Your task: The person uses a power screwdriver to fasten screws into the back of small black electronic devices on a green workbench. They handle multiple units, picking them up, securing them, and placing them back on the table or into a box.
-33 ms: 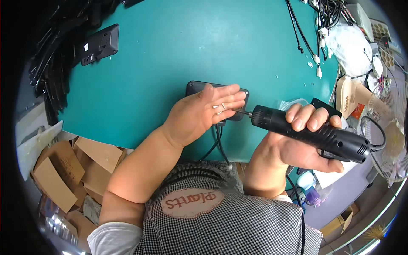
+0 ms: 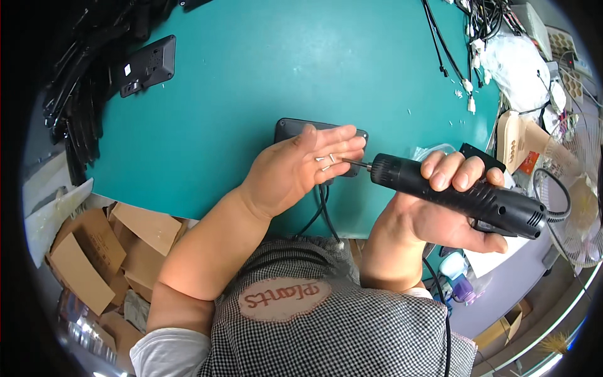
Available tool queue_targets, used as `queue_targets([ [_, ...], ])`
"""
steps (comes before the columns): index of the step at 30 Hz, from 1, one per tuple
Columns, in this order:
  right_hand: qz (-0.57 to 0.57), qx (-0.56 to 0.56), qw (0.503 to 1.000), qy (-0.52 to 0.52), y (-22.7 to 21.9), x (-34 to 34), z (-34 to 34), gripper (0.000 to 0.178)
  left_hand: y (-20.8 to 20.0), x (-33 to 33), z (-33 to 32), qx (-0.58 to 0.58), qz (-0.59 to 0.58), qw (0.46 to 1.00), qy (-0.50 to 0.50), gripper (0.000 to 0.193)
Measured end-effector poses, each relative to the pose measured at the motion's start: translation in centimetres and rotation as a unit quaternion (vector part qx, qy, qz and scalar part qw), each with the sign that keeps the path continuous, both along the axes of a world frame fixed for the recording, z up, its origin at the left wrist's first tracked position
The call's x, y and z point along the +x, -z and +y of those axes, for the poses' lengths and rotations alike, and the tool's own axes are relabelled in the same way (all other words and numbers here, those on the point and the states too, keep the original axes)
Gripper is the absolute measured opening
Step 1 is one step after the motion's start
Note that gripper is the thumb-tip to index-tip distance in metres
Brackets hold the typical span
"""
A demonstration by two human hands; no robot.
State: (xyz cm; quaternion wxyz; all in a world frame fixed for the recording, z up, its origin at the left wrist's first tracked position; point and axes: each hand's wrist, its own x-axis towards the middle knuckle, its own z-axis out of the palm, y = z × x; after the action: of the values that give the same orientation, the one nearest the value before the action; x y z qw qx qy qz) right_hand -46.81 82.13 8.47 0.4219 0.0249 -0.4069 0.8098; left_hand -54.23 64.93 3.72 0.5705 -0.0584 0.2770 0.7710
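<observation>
My left hand (image 2: 282,164) is turned palm up with its fingers stretched out flat. A few small silver screws (image 2: 331,158) lie loose on those fingers. In my right hand (image 2: 449,204) is a black electric screwdriver (image 2: 408,176), held sideways. Its thin bit points left, with the tip at the fingers of my left hand, close to the screws. Below the left hand a black flat plastic housing (image 2: 292,128) lies on the green work mat, partly covered by the hand. A black cable (image 2: 325,210) runs from its near side toward me.
At the far left lies another black housing (image 2: 154,63), beside a pile of black parts (image 2: 78,94). Cables with white connectors (image 2: 468,86) and a clear plastic bag (image 2: 518,72) are at the far right. Cardboard boxes (image 2: 94,251) stand at lower left; a fan (image 2: 575,195) is at right.
</observation>
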Motion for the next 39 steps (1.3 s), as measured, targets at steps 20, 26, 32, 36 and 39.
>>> queue_targets([
  [20,-0.002,-0.022,0.999,0.023,-0.5,4.3,-0.1,0.086,-0.6,2.6,0.2,-0.192,0.092,0.969,0.126,0.024],
  [26,0.006,-0.017,1.0,0.017,0.1,5.4,0.0,0.086,-1.1,4.0,0.6,-0.175,0.086,0.972,0.134,0.029],
  [32,-0.008,0.006,1.0,0.02,-0.2,6.6,-0.3,0.083,-1.1,4.4,0.5,-0.25,0.385,0.873,0.162,0.031],
  [36,-0.027,0.095,0.995,0.033,2.2,8.0,-0.5,0.086,0.9,2.8,0.3,-0.335,0.507,0.784,0.127,0.036],
  [39,-0.037,0.162,0.983,0.08,4.0,7.8,-0.8,0.088,2.2,2.4,0.0,-0.353,0.574,0.731,0.11,0.036],
])
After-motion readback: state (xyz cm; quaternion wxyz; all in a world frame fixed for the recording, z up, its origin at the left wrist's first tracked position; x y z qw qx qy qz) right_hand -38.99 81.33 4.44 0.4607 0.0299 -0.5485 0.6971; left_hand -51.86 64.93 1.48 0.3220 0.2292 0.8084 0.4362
